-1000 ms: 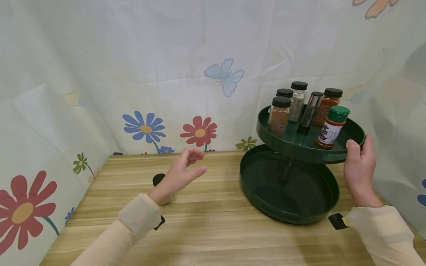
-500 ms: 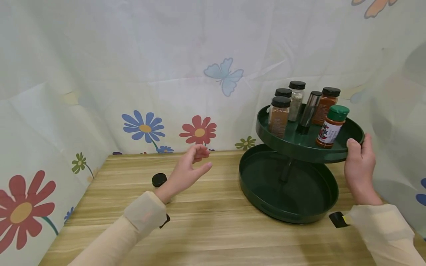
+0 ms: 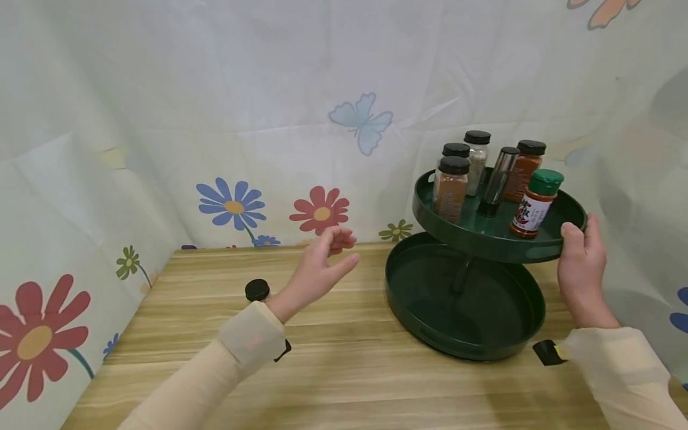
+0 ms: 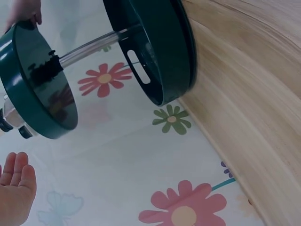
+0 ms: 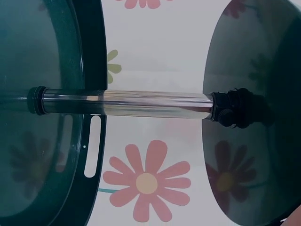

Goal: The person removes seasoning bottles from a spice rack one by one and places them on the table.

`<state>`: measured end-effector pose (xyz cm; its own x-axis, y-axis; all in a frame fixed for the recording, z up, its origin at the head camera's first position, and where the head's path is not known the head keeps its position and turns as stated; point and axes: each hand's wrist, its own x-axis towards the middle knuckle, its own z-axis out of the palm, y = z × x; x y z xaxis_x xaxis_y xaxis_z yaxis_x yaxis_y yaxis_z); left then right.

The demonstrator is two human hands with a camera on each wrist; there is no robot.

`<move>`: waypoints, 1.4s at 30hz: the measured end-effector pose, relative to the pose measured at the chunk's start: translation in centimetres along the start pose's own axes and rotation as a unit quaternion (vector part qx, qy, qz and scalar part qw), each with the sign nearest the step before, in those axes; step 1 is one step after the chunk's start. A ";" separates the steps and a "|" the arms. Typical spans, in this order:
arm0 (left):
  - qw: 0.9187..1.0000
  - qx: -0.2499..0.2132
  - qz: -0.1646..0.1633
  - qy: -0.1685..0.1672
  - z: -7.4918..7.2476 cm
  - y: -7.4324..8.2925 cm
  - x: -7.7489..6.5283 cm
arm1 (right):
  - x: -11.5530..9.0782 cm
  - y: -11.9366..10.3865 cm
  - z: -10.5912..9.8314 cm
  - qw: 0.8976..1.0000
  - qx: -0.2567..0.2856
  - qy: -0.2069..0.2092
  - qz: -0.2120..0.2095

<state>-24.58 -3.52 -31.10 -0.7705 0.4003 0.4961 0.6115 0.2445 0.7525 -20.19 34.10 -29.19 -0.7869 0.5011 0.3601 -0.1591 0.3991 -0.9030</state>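
A dark green two-tier turntable stands at the right, its upper tray [image 3: 486, 245] raised over the lower tray [image 3: 462, 334] on a metal post [image 5: 155, 103]. My right hand [image 3: 582, 272] grips the upper tray's right rim, thumb over the edge. That tray carries several black-lidded spice jars [image 3: 450, 197], a green-capped shaker [image 3: 531, 212] with red contents, and the silver post top [image 3: 500, 179]. In mid-air left of the turntable is my left hand [image 3: 317, 272], holding nothing, fingers loosely bent and thumb apart. The left wrist view shows its fingertips [image 4: 19, 172] away from the tray.
A black-lidded jar [image 3: 257, 291] stands on the wooden table [image 3: 344, 382], partly hidden behind the left forearm. Flower-patterned sheeting [image 3: 258, 131] rises at the back and on both sides, close to the right hand.
My left hand has moved right and a little forward, toward the turntable. Jars at the back of the upper tray have shifted slightly left, as the tray turns a little under my right hand.
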 end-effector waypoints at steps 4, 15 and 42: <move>1.000 -0.009 0.005 0.001 0.4 0.3 0.4 | 0.0 0.0 0.0 1.000 0.001 0.001 0.004; 0.999 -0.030 0.018 0.010 1.3 0.7 1.8 | 0.2 0.1 -0.1 1.000 -0.001 -0.002 0.012; 0.998 -0.049 0.042 0.014 3.7 2.0 4.0 | 0.6 0.3 -0.1 1.000 0.005 0.007 0.021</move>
<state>-25.73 1.86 -29.22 -0.7230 0.3900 0.5703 0.6547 0.1230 0.7458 -20.64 34.61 -29.23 -0.7853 0.5275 0.3242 -0.1312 0.3699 -0.9198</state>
